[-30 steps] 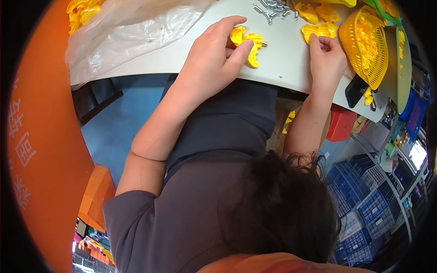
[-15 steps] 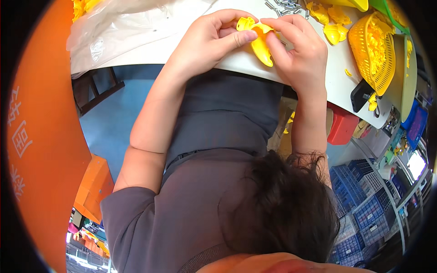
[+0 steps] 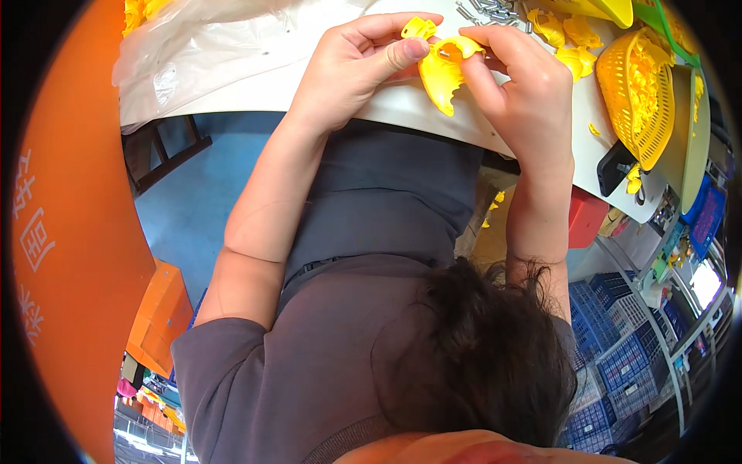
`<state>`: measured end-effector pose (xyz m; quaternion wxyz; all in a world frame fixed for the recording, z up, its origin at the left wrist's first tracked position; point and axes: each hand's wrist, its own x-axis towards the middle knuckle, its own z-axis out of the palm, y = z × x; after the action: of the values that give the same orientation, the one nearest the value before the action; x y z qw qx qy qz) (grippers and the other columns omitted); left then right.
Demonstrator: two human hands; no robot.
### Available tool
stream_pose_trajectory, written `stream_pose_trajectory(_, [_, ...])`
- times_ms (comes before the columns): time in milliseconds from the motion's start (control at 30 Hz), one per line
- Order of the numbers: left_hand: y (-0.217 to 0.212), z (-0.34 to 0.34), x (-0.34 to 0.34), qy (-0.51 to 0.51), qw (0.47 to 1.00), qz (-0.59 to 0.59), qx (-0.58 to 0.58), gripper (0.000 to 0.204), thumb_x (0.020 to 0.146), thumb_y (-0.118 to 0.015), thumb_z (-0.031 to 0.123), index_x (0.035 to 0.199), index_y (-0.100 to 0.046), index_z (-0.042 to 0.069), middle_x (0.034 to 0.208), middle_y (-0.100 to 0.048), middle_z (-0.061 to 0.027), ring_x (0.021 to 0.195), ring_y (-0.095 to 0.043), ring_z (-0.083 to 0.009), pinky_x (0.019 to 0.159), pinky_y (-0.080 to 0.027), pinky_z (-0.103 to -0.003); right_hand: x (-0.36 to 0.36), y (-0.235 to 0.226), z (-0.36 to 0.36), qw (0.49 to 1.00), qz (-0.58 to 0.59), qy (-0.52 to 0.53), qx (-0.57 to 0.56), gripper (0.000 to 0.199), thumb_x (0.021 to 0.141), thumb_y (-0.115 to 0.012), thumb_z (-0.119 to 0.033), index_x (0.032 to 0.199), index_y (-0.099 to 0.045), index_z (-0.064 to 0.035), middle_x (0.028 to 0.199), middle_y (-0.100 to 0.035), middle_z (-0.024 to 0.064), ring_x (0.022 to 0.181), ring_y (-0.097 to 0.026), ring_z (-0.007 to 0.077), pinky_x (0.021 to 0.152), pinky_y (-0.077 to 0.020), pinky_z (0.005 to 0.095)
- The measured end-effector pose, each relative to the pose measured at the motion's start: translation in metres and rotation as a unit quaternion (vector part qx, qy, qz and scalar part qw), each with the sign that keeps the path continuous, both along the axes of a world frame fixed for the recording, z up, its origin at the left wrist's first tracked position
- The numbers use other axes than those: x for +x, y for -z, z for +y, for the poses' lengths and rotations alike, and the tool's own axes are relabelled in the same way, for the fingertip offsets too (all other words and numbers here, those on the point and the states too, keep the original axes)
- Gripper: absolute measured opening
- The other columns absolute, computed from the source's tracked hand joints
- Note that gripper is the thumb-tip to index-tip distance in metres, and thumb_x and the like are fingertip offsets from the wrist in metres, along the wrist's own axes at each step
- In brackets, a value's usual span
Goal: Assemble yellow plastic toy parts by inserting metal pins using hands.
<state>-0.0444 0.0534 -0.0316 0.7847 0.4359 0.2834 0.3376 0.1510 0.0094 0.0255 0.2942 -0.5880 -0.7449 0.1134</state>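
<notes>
My left hand (image 3: pixel 352 66) pinches a small curved yellow plastic piece (image 3: pixel 418 29) between thumb and fingers, above the table's near edge. Close beside it, my right hand (image 3: pixel 528 77) grips a larger curved yellow plastic shell (image 3: pixel 441 83) by its upper right end. This shell hangs down to a jagged point, its hollow side partly showing. Whether the two pieces touch, I cannot make out. Several small metal pins (image 3: pixel 495 11) lie on the table just beyond my right hand, and loose yellow shells (image 3: pixel 576 58) rest to the right of them.
On the white table (image 3: pixel 255 85), a clear plastic bag (image 3: pixel 193 54) spreads at the left. A yellow basket (image 3: pixel 661 131) full of yellow parts stands at the right, near a dark phone (image 3: pixel 614 166). Blue crates (image 3: pixel 630 359) are stacked at lower right; an orange panel (image 3: pixel 77 232) fills the left.
My right hand has shifted right, and the larger shell has turned, showing more of its hollow side. My left hand has stayed nearly in place with the small piece.
</notes>
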Motion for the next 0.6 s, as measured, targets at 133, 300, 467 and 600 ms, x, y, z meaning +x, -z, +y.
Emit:
stream_pose_trajectory(133, [0.001, 0.000, 0.000, -0.009, 1.000, 0.011, 0.011, 0.044, 0.100, -0.061, 0.020, 0.136, -0.054, -0.003, 0.128, -0.062, -0.0129, 0.113, -0.063, -0.0200, 0.097, -0.055, -0.035, -0.005, -0.005, 0.005, 1.000, 0.021, 0.007, -0.004, 0.015, 0.084, -0.069, -0.004, 0.098, -0.071, -0.0010, 0.084, -0.070, 0.0103, 0.069, -0.070, 0.0200, 0.064, -0.0555, 0.0285])
stream_pose_trajectory(300, [0.010, 0.000, -0.002, -0.037, 0.999, -0.020, -0.013, 0.044, 0.100, -0.061, 0.022, 0.135, -0.055, -0.004, 0.130, -0.061, -0.0131, 0.115, -0.064, -0.0208, 0.097, -0.056, -0.034, -0.005, -0.006, 0.009, 1.000, -0.002, -0.021, -0.012, 0.013, 0.085, -0.070, -0.006, 0.096, -0.071, -0.0005, 0.082, -0.069, 0.0106, 0.068, -0.069, 0.0204, 0.062, -0.0548, 0.0290])
stream_pose_trajectory(467, [0.006, -0.001, 0.000, -0.040, 0.997, -0.035, -0.064, 0.042, 0.099, -0.062, 0.018, 0.135, -0.055, -0.003, 0.124, -0.064, -0.0130, 0.108, -0.066, -0.0196, 0.092, -0.057, -0.032, -0.006, -0.008, 0.008, 0.999, -0.016, -0.025, -0.025, 0.012, 0.085, -0.070, -0.006, 0.096, -0.071, -0.0010, 0.083, -0.069, 0.0112, 0.070, -0.068, 0.0220, 0.063, -0.0548, 0.0303])
stream_pose_trajectory(600, [0.003, -0.001, 0.002, -0.042, 0.991, -0.053, -0.118, 0.041, 0.098, -0.064, 0.013, 0.134, -0.055, -0.004, 0.118, -0.066, -0.0123, 0.102, -0.067, -0.0181, 0.087, -0.058, -0.031, -0.005, -0.006, 0.009, 0.999, -0.036, -0.033, -0.012, 0.012, 0.085, -0.070, -0.007, 0.096, -0.071, -0.0015, 0.084, -0.070, 0.0123, 0.071, -0.069, 0.0251, 0.064, -0.0547, 0.0320])
